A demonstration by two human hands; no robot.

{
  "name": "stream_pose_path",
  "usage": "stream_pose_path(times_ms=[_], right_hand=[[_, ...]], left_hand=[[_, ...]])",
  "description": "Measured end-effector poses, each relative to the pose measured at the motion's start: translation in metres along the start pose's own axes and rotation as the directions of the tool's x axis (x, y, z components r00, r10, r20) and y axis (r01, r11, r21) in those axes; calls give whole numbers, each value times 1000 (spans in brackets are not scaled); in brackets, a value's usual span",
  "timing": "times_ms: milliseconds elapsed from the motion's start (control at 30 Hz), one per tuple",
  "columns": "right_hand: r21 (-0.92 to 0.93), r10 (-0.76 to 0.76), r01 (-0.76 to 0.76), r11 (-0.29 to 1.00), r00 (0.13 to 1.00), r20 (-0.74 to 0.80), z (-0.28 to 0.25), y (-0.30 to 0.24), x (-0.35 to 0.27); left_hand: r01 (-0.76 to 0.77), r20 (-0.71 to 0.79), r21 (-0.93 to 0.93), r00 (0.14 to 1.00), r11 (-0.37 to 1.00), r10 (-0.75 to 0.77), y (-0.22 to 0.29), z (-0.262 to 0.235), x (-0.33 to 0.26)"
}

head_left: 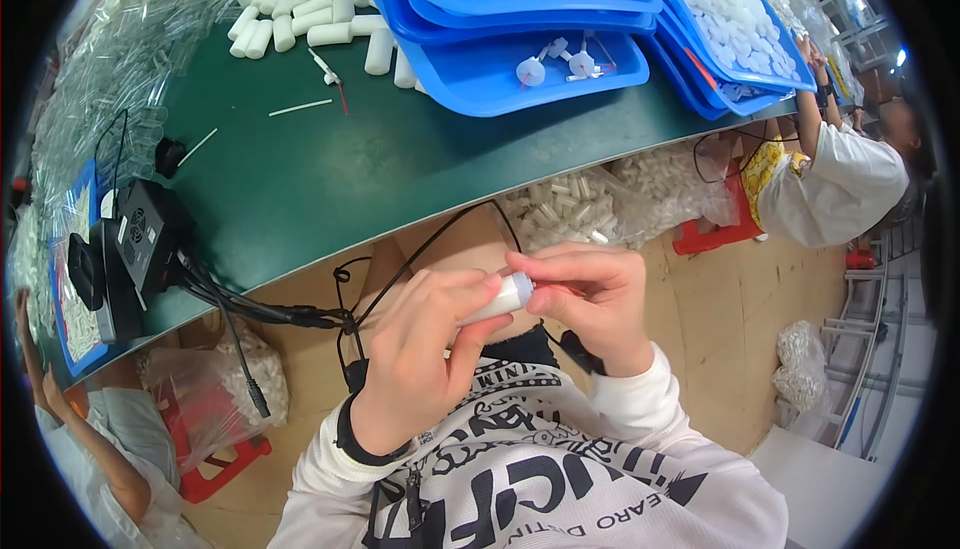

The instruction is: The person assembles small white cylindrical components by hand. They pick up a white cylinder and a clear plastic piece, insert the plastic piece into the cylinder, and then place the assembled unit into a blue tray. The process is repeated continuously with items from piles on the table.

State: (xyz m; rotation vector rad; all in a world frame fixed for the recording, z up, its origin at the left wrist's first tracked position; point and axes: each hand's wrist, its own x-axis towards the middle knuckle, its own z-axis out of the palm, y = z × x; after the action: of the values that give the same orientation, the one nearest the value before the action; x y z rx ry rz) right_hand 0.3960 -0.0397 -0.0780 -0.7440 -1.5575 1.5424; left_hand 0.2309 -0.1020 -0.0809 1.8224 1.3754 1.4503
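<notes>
Above my lap, in front of the table edge, my left hand (415,334) is wrapped round a short white plastic cylinder (513,294) with a paler, bluish end. That end points right, toward my right hand (598,301). There the thumb and forefinger are pinched together right at the cylinder's end. A tiny part shows between the fingertips, too small to name. On the green table (330,169) lie a thin white stick (300,107) and a small white piece with a red wire (330,74).
Many white cylinders (310,9) are heaped at the back. Stacked blue trays (480,99) hold small white parts; another tray (770,74) holds white discs. A black box (150,224) trails cables (270,309) over the near edge. Co-workers sit at right (840,179) and left (110,449).
</notes>
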Motion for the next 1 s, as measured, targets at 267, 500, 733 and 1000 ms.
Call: stream_pose_path(times_ms=[267,500,733,1000], right_hand=[[-208,54,-44,977,997,47,-6,-8,5],[292,177,-162,943,984,-25,2,9,-1],[-700,-517,408,586,854,66,7,-4,-2],[-580,-456,563,589,824,338,-6,-23,9]], left_hand=[[-240,124,163,967,957,222,-7,-5,3],[502,252,-520,863,691,-438,6,1,-5],[561,315,-465,828,684,-465,8,-1,-7],[449,366,-280,867,849,-338,22,-17,1]])
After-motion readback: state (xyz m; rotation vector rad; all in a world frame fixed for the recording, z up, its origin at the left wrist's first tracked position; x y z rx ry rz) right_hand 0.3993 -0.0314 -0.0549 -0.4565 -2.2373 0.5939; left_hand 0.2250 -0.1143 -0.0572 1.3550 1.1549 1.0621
